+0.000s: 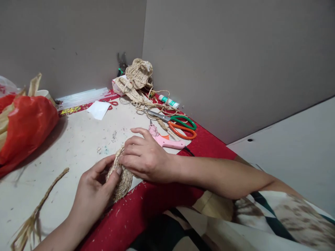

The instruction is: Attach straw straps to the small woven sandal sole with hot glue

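A coiled piece of braided straw (pixel 125 183) sits at the near edge of the work surface, between my hands. My left hand (pixel 95 191) grips it from the left, thumb on top and fingers around its far side. From the right, my right hand (pixel 149 158) is closed on its upper edge, with one finger raised. The right fingertips partly cover the straw. Just beyond my right hand lies a pink glue gun (pixel 170 142). Scissors (pixel 178 124) with green and orange handles rest behind the glue gun.
At the left stands a red plastic bag (pixel 31 122) of dried husks, with a twisted husk strand (pixel 43 204) nearer me. At the back are glue sticks (pixel 86 96), white paper (pixel 98 110), woven straw pieces (pixel 138 74), pliers (pixel 121 62) and a tube (pixel 169 101). Grey panels enclose the corner.
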Demonstrator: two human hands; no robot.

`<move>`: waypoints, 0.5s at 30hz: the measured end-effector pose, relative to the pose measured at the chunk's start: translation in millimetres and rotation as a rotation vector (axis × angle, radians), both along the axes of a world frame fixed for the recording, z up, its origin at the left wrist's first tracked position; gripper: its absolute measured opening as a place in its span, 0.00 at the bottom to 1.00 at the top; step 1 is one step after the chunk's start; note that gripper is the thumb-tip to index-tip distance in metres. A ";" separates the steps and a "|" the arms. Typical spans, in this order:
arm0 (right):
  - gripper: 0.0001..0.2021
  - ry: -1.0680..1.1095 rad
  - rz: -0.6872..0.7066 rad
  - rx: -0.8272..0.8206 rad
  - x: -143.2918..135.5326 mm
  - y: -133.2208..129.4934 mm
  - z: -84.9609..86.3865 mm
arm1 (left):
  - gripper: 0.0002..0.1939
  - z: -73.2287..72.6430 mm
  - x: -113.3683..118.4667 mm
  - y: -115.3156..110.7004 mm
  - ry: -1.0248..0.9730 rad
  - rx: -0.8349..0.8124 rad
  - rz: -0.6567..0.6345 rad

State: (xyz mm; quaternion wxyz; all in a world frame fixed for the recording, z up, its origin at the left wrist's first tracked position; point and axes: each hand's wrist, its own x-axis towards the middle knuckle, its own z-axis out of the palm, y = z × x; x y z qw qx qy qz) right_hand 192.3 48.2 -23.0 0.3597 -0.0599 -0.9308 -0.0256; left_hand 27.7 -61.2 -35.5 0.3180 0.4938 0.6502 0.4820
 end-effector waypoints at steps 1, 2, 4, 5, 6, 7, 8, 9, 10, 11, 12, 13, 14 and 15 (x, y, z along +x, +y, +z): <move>0.07 -0.001 -0.004 0.017 0.1 -0.4 -0.1 | 0.18 0.5 -0.3 0.7 -0.012 -0.005 -0.011; 0.07 -0.002 -0.008 0.031 0.2 -1.0 -0.3 | 0.18 1.3 -0.4 1.4 -0.028 -0.010 -0.025; 0.08 0.007 -0.012 0.055 0.1 -2.3 -0.7 | 0.19 3.2 0.0 2.8 -0.063 -0.024 -0.049; 0.08 0.014 -0.011 0.063 -0.1 -2.9 -1.0 | 0.18 4.1 0.4 3.5 -0.079 -0.031 -0.057; 0.08 0.018 -0.009 0.067 -0.2 -3.6 -1.3 | 0.17 4.8 1.0 4.0 -0.090 -0.034 -0.063; 0.08 0.019 -0.005 0.064 -0.4 -4.2 -1.6 | 0.16 5.2 1.5 4.4 -0.095 -0.036 -0.067; 0.08 0.015 0.002 0.052 -0.6 -4.7 -1.9 | 0.15 5.1 1.8 4.5 -0.093 -0.034 -0.071; 0.08 0.006 0.010 0.033 -0.8 -5.0 -2.3 | 0.14 4.5 2.0 4.4 -0.083 -0.027 -0.076; 0.07 -0.005 0.018 0.009 -1.0 -5.2 -2.6 | 0.13 3.5 1.9 4.1 -0.067 -0.025 -0.084; 0.07 -0.016 0.026 -0.015 -1.3 -5.3 -3.0 | 0.13 2.0 1.5 3.5 -0.047 -0.026 -0.095; 0.07 -0.024 0.032 -0.034 -1.6 -5.2 -3.3 | 0.13 0.1 0.7 2.7 -0.028 -0.026 -0.106; 0.06 -0.029 0.038 -0.046 -1.9 -5.0 -3.7 | 0.13 -2.0 -0.3 1.8 -0.006 -0.023 -0.117; 0.06 -0.032 0.041 -0.051 -2.3 -4.8 -4.0 | 0.13 -4.3 -1.5 0.9 0.017 -0.017 -0.124; 0.06 -0.038 0.044 -0.052 -2.6 -4.6 -4.3 | 0.13 -6.6 -2.8 0.2 0.042 -0.007 -0.125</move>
